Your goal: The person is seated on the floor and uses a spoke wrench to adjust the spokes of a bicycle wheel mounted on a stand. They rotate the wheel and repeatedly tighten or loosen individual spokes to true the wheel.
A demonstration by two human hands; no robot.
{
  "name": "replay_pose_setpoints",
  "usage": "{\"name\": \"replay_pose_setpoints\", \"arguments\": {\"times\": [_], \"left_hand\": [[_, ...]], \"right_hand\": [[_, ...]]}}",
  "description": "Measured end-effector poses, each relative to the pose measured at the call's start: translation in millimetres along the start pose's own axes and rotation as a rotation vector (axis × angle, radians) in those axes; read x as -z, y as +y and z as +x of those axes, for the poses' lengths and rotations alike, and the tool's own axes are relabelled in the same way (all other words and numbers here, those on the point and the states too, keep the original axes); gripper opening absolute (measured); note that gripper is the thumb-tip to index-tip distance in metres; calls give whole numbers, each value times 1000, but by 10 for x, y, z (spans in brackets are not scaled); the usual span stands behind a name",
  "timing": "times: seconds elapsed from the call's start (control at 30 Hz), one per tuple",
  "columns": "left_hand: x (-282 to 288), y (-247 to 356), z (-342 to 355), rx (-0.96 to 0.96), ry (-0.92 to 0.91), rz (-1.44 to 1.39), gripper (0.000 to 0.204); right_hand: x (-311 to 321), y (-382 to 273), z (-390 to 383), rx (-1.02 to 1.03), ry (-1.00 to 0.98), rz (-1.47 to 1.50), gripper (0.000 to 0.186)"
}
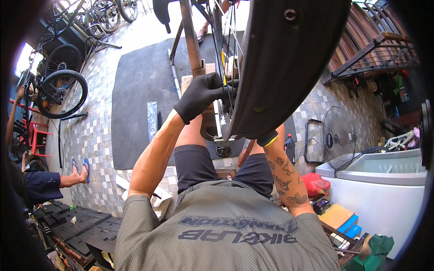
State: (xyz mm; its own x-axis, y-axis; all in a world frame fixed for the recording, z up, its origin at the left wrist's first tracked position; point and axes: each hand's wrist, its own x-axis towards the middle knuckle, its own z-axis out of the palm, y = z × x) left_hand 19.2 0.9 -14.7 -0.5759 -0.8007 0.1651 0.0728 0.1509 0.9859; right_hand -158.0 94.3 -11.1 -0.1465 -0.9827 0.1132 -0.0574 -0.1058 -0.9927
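Note:
A bicycle wheel with a wide black tyre (289, 67) stands upright in front of me, held in a metal stand (189, 36). My left hand (205, 94), in a black glove, reaches in from the left to the thin spokes (233, 43). Its fingers are bent closed among them; what they pinch is hidden. The glove cuff of my right hand (268, 138) shows below the tyre on the right, while the tyre covers its fingers. A silver upright bracket (220, 118) stands just below my left hand, beside the rim.
A dark mat (135, 95) lies on the tiled floor. Bicycles and a wheel (62, 94) stand at the left, near another person's leg (72, 180). At the right are a fan (337, 137), a white chest freezer (375, 194) and a dark bottle (290, 143). Another person's foot (201, 35) shows ahead.

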Motion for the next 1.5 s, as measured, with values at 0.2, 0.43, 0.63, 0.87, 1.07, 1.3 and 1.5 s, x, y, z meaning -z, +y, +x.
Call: {"name": "replay_pose_setpoints", "arguments": {"times": [0.2, 0.43, 0.63, 0.87, 1.07, 1.3, 1.5], "left_hand": [[-85, -99, 74, -153, 188, 524, 44], [37, -217, 212, 30, 268, 321, 62], [-27, -123, 230, -38, -18, 223, 53], [-8, -24, 52, -96, -10, 124, 50], [-15, 30, 68, -158, -23, 238, 50], [47, -77, 45, -129, 15, 6, 48], [229, -414, 167, 17, -112, 9, 39]], "right_hand": [[106, 70, 182, -130, -222, 337, 35], [197, 287, 301, -84, -113, 290, 25], [205, 624, 432, 24, 169, 209, 21], [150, 813, 336, -10, 65, 196, 19], [106, 575, 327, -13, 12, 170, 20], [112, 309, 260, -94, 12, 295, 22], [118, 346, 353, 69, -65, -231, 21]]}}
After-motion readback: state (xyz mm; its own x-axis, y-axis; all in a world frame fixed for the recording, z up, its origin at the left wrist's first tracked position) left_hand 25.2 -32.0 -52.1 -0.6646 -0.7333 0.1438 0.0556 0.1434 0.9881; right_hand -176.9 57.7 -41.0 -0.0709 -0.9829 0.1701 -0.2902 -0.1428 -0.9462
